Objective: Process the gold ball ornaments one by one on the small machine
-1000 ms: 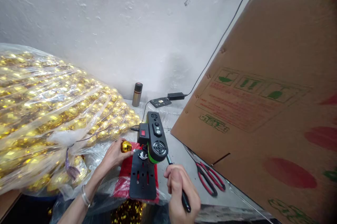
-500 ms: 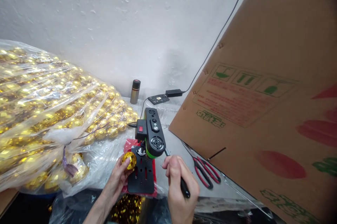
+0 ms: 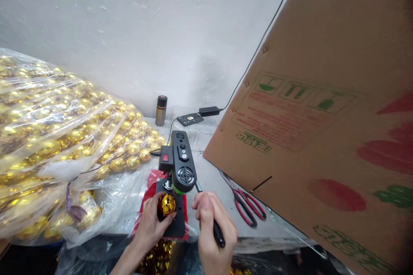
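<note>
"Left hand (image 3: 153, 218): grip closed round the gold mirror-tiled ball (image 3: 168, 205), over the flat black plate (image 3: 177, 227)!"

"Right hand (image 3: 211, 227) clasping the black-handled metal lever (image 3: 219, 235). Progress?"

"Ball's at the plate, not yet let go; how much is left, nobody can tell."

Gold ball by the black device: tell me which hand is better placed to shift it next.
Likely the left hand: it holds the gold ball at the black base plate, close to the black device. The right hand grips the black handle, so it would have to let go.
</note>
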`<act>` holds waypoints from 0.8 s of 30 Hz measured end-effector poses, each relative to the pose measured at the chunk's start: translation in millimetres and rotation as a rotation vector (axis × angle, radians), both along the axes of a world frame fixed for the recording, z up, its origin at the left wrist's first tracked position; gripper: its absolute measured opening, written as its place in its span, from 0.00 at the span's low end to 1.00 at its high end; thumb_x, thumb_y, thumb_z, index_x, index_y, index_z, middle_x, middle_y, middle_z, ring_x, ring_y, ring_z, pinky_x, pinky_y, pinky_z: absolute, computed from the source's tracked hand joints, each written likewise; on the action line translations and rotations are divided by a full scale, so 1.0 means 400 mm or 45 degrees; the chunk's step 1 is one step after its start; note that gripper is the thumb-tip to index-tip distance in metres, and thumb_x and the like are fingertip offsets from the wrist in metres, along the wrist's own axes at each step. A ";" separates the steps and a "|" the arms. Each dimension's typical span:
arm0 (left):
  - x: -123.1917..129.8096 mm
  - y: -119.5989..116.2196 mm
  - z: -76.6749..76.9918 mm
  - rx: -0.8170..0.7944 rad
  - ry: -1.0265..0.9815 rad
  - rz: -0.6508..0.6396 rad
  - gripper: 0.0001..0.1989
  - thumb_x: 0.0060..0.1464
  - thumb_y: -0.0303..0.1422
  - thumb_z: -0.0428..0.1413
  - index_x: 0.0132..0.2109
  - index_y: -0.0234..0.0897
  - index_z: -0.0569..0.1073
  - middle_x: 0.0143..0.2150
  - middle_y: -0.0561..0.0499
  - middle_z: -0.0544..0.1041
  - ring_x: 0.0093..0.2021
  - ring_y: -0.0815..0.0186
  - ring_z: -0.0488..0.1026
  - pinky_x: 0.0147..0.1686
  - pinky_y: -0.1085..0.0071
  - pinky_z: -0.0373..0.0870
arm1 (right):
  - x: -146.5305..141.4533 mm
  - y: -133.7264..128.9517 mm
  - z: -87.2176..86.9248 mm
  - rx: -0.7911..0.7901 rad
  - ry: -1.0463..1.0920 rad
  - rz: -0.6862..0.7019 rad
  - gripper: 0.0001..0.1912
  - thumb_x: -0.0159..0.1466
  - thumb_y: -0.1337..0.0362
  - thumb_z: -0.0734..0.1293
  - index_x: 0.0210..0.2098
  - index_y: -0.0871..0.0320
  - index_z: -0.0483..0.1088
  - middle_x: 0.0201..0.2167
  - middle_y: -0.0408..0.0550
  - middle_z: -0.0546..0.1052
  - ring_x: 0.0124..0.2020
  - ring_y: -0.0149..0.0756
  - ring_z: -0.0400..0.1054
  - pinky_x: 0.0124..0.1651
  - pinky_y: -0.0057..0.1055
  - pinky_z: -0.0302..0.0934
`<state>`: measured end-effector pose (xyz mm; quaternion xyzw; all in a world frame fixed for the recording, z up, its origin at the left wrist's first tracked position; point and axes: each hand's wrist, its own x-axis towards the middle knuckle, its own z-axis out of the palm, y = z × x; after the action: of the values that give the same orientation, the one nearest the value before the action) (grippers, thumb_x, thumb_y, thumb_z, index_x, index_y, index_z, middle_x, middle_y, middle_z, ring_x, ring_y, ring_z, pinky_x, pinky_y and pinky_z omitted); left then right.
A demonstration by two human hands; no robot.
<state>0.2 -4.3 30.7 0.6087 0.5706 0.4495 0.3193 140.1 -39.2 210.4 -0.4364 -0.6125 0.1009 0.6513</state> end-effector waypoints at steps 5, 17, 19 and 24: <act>0.010 0.015 0.000 0.121 0.161 -0.090 0.23 0.50 0.38 0.65 0.54 0.40 0.78 0.49 0.42 0.84 0.51 0.45 0.80 0.53 0.47 0.77 | 0.004 -0.003 -0.004 0.010 -0.023 0.012 0.16 0.76 0.72 0.59 0.31 0.53 0.63 0.26 0.38 0.67 0.26 0.26 0.64 0.30 0.22 0.60; 0.022 0.031 0.037 0.008 0.316 -0.262 0.21 0.49 0.35 0.64 0.51 0.39 0.76 0.46 0.43 0.83 0.50 0.46 0.78 0.56 0.47 0.70 | 0.022 -0.002 -0.177 0.243 -0.160 -0.052 0.16 0.74 0.71 0.58 0.31 0.54 0.66 0.26 0.41 0.74 0.25 0.30 0.70 0.30 0.27 0.63; 0.023 0.029 0.042 -0.029 0.310 -0.266 0.20 0.50 0.36 0.65 0.50 0.40 0.76 0.46 0.43 0.82 0.50 0.46 0.77 0.56 0.48 0.69 | 0.012 0.003 -0.195 0.259 -0.112 -0.096 0.16 0.74 0.70 0.58 0.30 0.53 0.66 0.26 0.40 0.74 0.25 0.31 0.70 0.31 0.29 0.64; 0.025 0.023 0.052 -0.078 0.305 -0.258 0.19 0.52 0.38 0.65 0.50 0.40 0.75 0.45 0.43 0.81 0.50 0.45 0.77 0.55 0.48 0.69 | -0.013 0.008 -0.209 0.283 -0.005 -0.221 0.19 0.76 0.67 0.57 0.28 0.53 0.65 0.24 0.38 0.72 0.23 0.30 0.66 0.41 0.34 0.68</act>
<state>10.2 5.0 51.4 0.7024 0.5537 0.3216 0.3110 134.9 -35.8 127.0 -0.4133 -0.5810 -0.0250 0.7007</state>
